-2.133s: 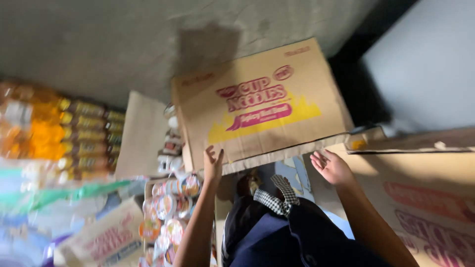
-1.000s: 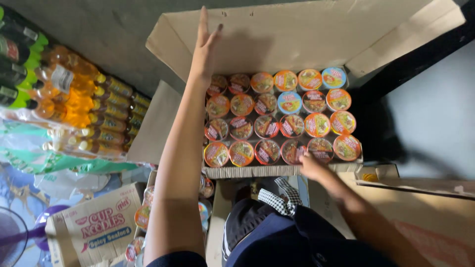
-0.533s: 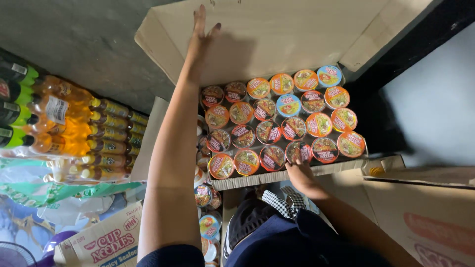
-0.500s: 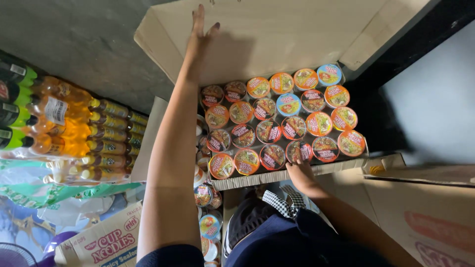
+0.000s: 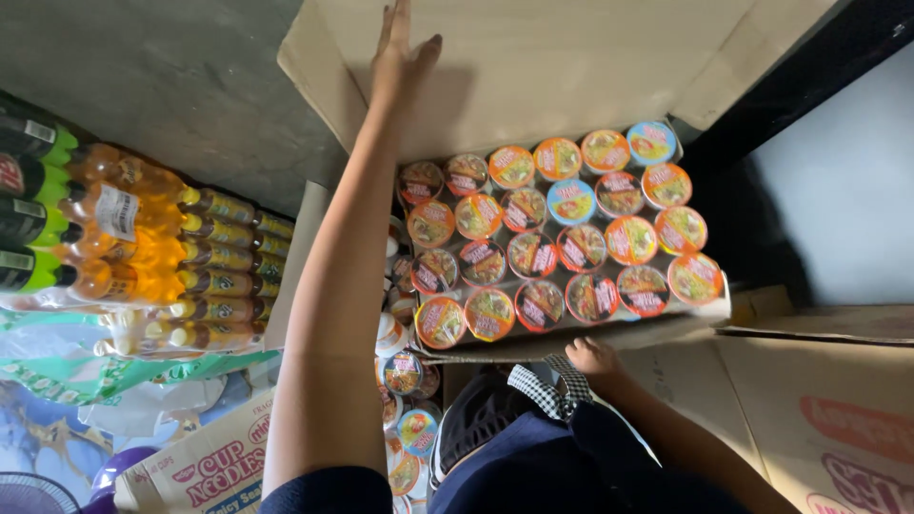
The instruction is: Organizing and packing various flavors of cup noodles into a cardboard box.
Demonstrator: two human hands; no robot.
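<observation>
A cardboard box (image 5: 571, 345) stands open in front of me, packed with several rows of round noodle cups (image 5: 557, 238) with orange, red and blue lids. My left hand (image 5: 400, 52) is stretched far out, palm flat against the raised box lid flap (image 5: 571, 67), fingers together. My right hand (image 5: 592, 357) rests at the near edge of the box, below the front row of cups; its fingers are partly hidden by the box edge.
Shrink-wrapped packs of orange and green drink bottles (image 5: 124, 247) lie at the left. More noodle cups (image 5: 405, 381) sit below the box. Printed cartons lie at lower left (image 5: 205, 471) and right (image 5: 838, 419). A grey wall (image 5: 181, 86) is behind.
The closed carton has been opened: the lid flap swung up under my left hand. My right hand slid from the front cups down to the box's near edge.
</observation>
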